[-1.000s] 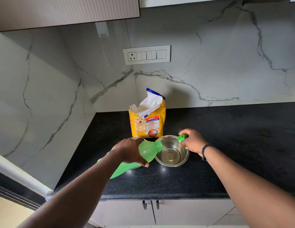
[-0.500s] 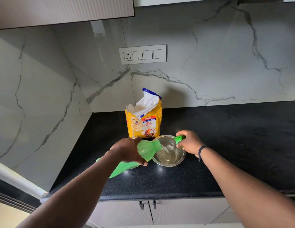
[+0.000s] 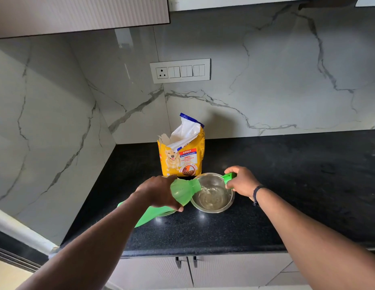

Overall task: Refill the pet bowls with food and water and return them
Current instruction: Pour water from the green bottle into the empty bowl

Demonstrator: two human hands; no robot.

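My left hand (image 3: 159, 192) grips a green plastic bottle (image 3: 180, 191) tipped on its side, its neck over a steel bowl (image 3: 228, 206) on the black counter (image 3: 287, 185). Water streams from the neck into the bowl, which holds a shallow pool. My right hand (image 3: 242, 182) holds the bottle's green cap (image 3: 229, 177) at the bowl's far right rim. Another bowl lies mostly hidden under my left hand and the bottle; only a sliver of its rim (image 3: 168, 213) shows. An opened yellow dog food bag (image 3: 182, 155) stands upright just behind the bowls.
Marble walls close the corner at left and behind. A switch panel (image 3: 180, 70) is on the back wall and an upper cabinet (image 3: 77, 13) hangs overhead. Cabinet doors with dark handles (image 3: 185, 261) sit below the counter's front edge.
The water in the steel bowl has risen a little as the bottle keeps pouring. Both hands hold their places.
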